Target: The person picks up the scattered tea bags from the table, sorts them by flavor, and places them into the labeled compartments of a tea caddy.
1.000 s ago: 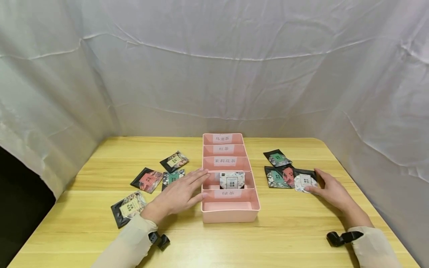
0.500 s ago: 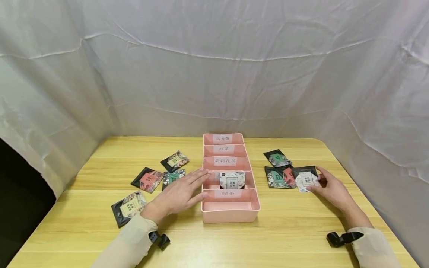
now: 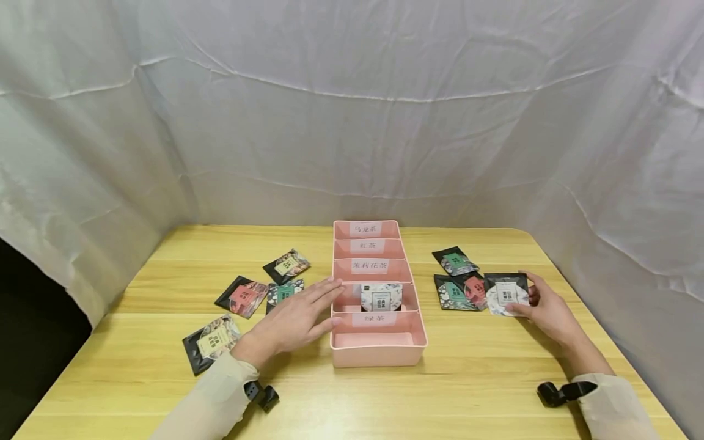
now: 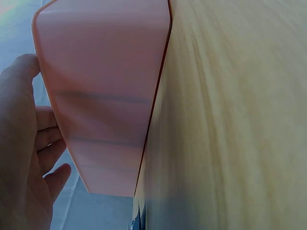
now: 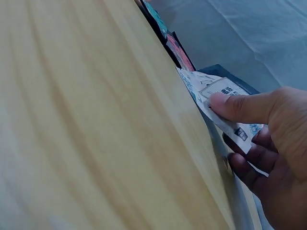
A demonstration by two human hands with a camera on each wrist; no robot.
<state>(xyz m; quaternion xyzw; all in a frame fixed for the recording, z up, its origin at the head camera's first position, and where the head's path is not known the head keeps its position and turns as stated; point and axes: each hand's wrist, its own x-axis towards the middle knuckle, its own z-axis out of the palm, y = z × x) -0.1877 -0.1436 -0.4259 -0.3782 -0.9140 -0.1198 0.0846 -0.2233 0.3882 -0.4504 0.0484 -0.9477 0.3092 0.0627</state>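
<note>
My right hand [image 3: 547,308] pinches a tea bag sachet [image 3: 505,294] with a white label, thumb on its face and fingers behind. In the right wrist view this sachet [image 5: 223,91] is tilted up off the wooden table. My left hand [image 3: 297,318] rests with extended fingers against the left rim of a pink divided box [image 3: 379,356]. The left wrist view shows fingertips [image 4: 29,64] touching that rim. One white-labelled sachet [image 3: 381,297] stands upright in the second compartment from the front. Paper labels with Chinese writing mark the compartments.
Right of the box lie green-labelled sachets [image 3: 455,261] and a red-labelled one [image 3: 474,290], partly overlapping. On the left are yellow-labelled sachets [image 3: 211,343], a red-labelled one [image 3: 242,296] and a green-labelled one [image 3: 283,292] partly behind my left hand. Pale curtains [image 3: 352,122] surround the table.
My right hand has lifted the white-labelled sachet and turned it more upright, facing the camera, slightly away from the neighbouring red one. The left hand and the box stay where they were.
</note>
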